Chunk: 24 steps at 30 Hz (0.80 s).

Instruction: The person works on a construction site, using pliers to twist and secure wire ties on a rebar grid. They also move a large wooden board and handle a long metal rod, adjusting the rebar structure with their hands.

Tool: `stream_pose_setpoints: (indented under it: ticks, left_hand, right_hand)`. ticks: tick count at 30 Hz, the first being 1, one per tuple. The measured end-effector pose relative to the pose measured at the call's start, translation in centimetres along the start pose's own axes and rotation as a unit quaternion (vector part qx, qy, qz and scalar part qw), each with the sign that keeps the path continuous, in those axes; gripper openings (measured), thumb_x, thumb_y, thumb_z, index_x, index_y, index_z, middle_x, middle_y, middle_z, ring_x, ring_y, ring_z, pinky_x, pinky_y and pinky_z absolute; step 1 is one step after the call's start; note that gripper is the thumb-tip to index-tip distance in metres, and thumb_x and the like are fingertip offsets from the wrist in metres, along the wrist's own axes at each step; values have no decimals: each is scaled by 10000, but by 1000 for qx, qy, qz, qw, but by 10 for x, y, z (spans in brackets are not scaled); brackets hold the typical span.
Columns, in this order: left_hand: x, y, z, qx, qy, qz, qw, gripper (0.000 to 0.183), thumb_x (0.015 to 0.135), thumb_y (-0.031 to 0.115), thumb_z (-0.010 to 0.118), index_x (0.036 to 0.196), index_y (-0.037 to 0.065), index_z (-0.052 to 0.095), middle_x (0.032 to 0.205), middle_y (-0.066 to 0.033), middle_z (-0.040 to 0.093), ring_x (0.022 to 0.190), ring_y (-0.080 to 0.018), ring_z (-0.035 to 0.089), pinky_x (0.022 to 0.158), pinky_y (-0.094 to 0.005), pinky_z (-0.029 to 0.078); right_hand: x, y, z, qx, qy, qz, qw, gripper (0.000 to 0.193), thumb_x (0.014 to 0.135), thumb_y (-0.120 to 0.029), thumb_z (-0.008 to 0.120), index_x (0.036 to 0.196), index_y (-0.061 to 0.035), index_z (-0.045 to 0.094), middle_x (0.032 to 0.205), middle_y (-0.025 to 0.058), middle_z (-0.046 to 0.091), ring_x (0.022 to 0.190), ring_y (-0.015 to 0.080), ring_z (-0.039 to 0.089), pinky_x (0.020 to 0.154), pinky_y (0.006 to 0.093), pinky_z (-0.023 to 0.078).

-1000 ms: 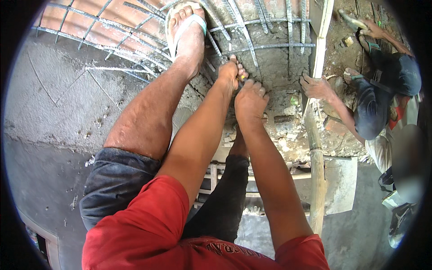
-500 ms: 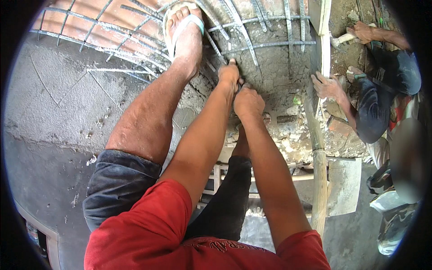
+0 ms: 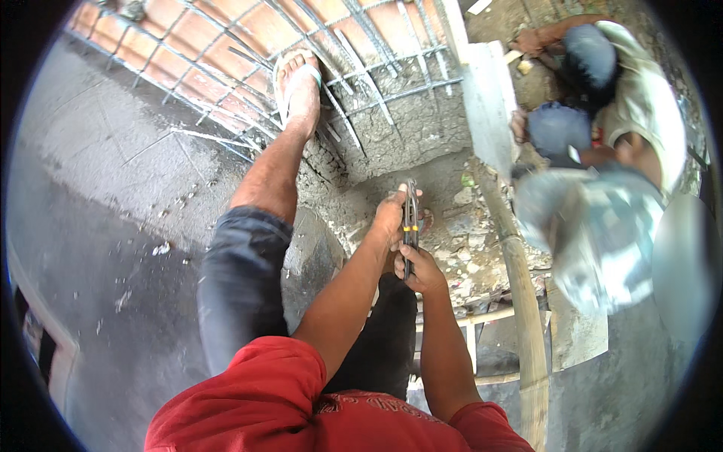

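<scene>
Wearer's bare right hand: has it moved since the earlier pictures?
Yes: judged against the grey steel rebar grid, the bare right hand has moved away from it, toward the red shirt.

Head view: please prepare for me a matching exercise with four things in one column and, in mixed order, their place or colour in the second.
Column 1
1. Pliers
2. Sandal
3. Bamboo pole
4. Person's own shirt

Column 2
A. Red
B. To the right of both hands
C. Held between the left hand and right hand
D. Worn on a foot

Right pairs: 1-C, 2-D, 3-B, 4-A
</scene>
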<state>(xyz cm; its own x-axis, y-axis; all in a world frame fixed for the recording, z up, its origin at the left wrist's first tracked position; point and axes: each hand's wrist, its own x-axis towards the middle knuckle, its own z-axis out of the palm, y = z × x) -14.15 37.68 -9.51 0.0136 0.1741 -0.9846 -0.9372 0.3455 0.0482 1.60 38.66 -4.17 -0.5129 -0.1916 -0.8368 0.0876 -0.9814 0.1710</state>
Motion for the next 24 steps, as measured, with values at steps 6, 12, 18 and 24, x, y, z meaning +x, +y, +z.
stream_pose_setpoints:
  ticks: [6,12,18,24]
  left_hand:
    - [-157,-13,18,-172,-159,51,971,403,1047,369,556,1259,34,624,862,-83,633,691,-229,631,613,-388,557]
    - [-291,-33,14,-86,-173,227,955,208,1025,121,586,1197,16,637,964,-57,672,768,-145,646,685,-304,562]
    - [-335,-9,-29,423,35,474,771,83,970,58,545,965,28,622,829,-65,638,755,-183,625,697,-295,510]
    - [-299,91,-104,658,191,611,397,380,697,-171,550,1018,26,604,976,-214,602,954,-422,619,838,-487,526]
  right_hand:
    - [-134,10,34,-65,-192,-50,978,550,1048,-413,533,1348,47,513,955,153,707,662,183,670,504,257,506]
    - [-213,62,73,-33,-339,-24,940,670,1051,-443,492,1487,47,355,1120,266,693,808,336,756,408,237,555]
    - [-251,89,104,-104,-392,73,911,737,1050,-371,532,1607,-82,143,1484,261,483,1299,394,568,842,453,625]
    - [-191,44,79,-372,-193,59,906,578,1063,-258,522,1558,-89,276,1401,146,581,1165,294,660,832,415,615]
